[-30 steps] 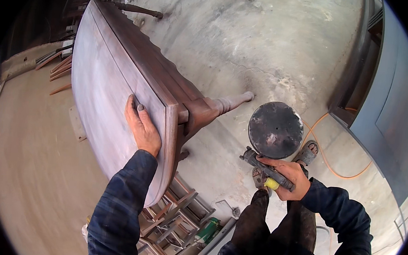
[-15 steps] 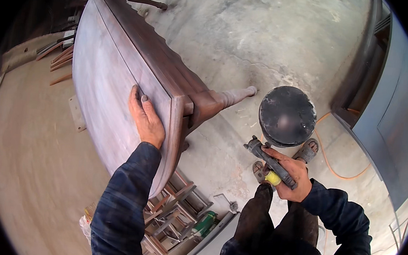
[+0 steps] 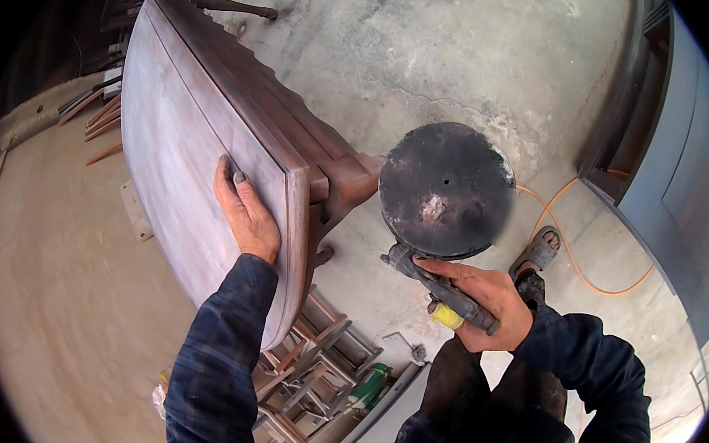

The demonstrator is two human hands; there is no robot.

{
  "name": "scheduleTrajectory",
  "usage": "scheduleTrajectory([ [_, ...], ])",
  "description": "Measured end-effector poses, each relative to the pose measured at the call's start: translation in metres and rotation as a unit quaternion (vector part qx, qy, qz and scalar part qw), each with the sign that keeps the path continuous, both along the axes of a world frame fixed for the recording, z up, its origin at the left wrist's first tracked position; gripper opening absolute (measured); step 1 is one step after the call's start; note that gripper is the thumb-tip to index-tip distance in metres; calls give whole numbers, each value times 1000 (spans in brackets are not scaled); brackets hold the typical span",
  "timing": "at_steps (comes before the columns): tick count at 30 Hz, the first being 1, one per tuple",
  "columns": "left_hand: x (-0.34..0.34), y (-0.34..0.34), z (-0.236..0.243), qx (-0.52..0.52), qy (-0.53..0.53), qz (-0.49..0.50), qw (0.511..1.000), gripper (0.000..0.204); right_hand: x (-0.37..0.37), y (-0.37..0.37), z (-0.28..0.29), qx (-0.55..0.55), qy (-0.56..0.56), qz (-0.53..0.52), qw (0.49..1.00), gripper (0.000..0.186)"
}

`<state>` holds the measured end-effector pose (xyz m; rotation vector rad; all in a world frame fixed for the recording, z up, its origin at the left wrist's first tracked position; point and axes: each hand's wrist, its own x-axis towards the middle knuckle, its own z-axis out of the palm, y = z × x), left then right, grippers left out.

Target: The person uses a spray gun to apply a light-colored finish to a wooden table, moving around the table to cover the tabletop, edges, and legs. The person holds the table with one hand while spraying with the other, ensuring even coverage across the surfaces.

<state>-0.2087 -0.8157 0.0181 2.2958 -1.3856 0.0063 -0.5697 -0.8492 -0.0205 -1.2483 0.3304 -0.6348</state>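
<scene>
A dark wooden table (image 3: 190, 138) with a whitish, hazy top stands tipped, its scalloped side and a leg facing right. My left hand (image 3: 248, 217) lies flat on the top near the grooved edge, fingers stretched out and holding nothing. At the right, my right hand (image 3: 493, 307) wraps round a black power tool (image 3: 452, 298) with a yellow fitting (image 3: 445, 315). Just beyond the tool's head is a big round black disc (image 3: 450, 167), scuffed pale, with a small hole in its middle. Whether the disc and tool are joined, I cannot tell.
An orange hose (image 3: 591, 282) curves over the concrete floor (image 3: 385, 45) by my sandalled foot (image 3: 541, 249). Wooden stools (image 3: 317, 381) and a green canister (image 3: 370, 384) stand below the table. A grey panel (image 3: 697, 157) on dark furniture stands at the right.
My right hand and the tool have moved left. The black disc has also shifted left, looks larger, and now shows its flat face. My left hand keeps its place on the tabletop.
</scene>
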Motion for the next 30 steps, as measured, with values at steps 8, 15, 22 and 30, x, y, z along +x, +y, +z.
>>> scheduleTrajectory([
  [8, 0, -1, 0, -5, -6, 0, 1000, 47, 7, 1, -3, -19, 10, -54, 998, 70],
  [15, 3, 0, -2, -8, -13, 0, 1000, 47, -17, 10, 2, 25, 40, 45, 998, 69],
  [22, -1, -2, -1, -7, -4, 3, 1000, 47, -9, 5, 1, -18, 26, -20, 999, 60],
  [30, -1, -2, -1, -5, 9, 8, 1000, 48, 0, -9, 6, 13, 48, -28, 998, 40],
])
